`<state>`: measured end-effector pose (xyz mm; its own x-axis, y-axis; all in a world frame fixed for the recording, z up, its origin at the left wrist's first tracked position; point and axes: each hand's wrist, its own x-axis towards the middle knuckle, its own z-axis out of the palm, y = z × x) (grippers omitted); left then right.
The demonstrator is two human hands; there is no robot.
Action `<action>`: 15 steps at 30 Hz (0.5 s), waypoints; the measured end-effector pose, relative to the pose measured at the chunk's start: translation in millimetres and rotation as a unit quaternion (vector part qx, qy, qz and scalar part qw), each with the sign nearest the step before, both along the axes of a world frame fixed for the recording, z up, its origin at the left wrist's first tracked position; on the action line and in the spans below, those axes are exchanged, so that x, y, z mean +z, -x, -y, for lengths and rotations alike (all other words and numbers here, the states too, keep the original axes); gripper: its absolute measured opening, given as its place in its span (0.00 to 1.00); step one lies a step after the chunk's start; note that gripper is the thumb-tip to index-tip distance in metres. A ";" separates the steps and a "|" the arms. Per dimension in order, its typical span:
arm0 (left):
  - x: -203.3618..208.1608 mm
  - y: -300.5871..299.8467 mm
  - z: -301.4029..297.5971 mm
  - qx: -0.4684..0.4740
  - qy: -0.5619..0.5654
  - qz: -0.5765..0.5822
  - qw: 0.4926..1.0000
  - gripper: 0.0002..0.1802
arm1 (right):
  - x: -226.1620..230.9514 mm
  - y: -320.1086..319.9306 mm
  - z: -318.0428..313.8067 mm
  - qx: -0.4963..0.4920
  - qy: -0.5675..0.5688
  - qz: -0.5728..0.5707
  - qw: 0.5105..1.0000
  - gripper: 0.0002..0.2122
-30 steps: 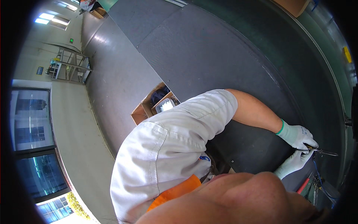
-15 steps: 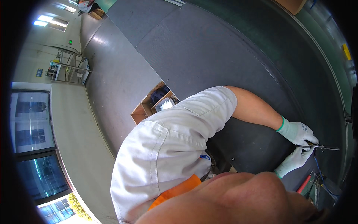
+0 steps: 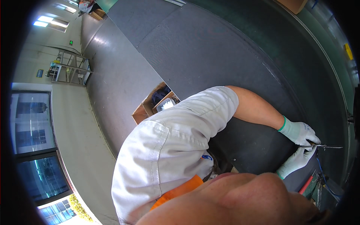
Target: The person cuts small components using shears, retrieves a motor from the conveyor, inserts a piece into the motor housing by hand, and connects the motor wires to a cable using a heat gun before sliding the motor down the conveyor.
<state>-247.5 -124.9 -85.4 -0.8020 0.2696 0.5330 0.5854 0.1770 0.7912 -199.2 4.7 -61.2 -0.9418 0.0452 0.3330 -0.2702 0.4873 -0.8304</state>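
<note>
Work stands mid-operation, judged by both hands being together on one piece. Left hand (image 3: 300,134), in a white knit glove with a green cuff edge, has its thumb and fingers drawn narrow on a long, thin, dark metal strip (image 3: 332,147). Right hand (image 3: 298,163), gloved in white, meets it from below, fingertips just under the strip; whether it grips or only steadies cannot be told.

The strip lies at the far right, above the dark grey sheeted worktop (image 3: 217,52), one end projecting past the fingers. A small yellowish part at the fingertips is too obscured to identify.

Done: the piece is taken up and held. Outstanding: it is not yet released or set down; further remaining work cannot be established. No finished piece can be made out. Near the right hand, a slim blue cord (image 3: 320,165) and a red-handled tool (image 3: 307,184) lie unheld.
</note>
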 end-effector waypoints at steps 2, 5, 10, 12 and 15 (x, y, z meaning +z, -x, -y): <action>0.5 0.1 0.6 0.001 -0.001 0.003 1.000 0.23 | -1.9 1.2 -2.7 0.017 0.017 0.016 1.000 0.24; 4.1 -0.1 5.3 -0.007 -0.006 0.022 1.000 0.24 | 5.9 -2.0 2.1 0.011 0.000 -0.003 1.000 0.24; 6.8 6.8 11.4 -0.178 -0.321 0.169 0.915 0.27 | 10.2 -0.6 -6.2 0.032 0.109 -0.041 0.993 0.22; 10.5 12.7 15.2 -0.141 -0.338 0.242 0.899 0.24 | 20.2 -4.5 -10.6 0.053 0.128 -0.043 0.989 0.20; 11.2 6.4 23.3 -0.068 -0.295 0.276 0.912 0.23 | 20.4 -12.5 7.1 0.048 0.062 -0.075 0.994 0.19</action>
<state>-253.9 -148.1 -74.2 -0.9725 0.1833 0.1436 0.0545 -0.4203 0.9058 -186.7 -2.4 -40.7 -0.8836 0.0062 0.4682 -0.4366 0.3501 -0.8287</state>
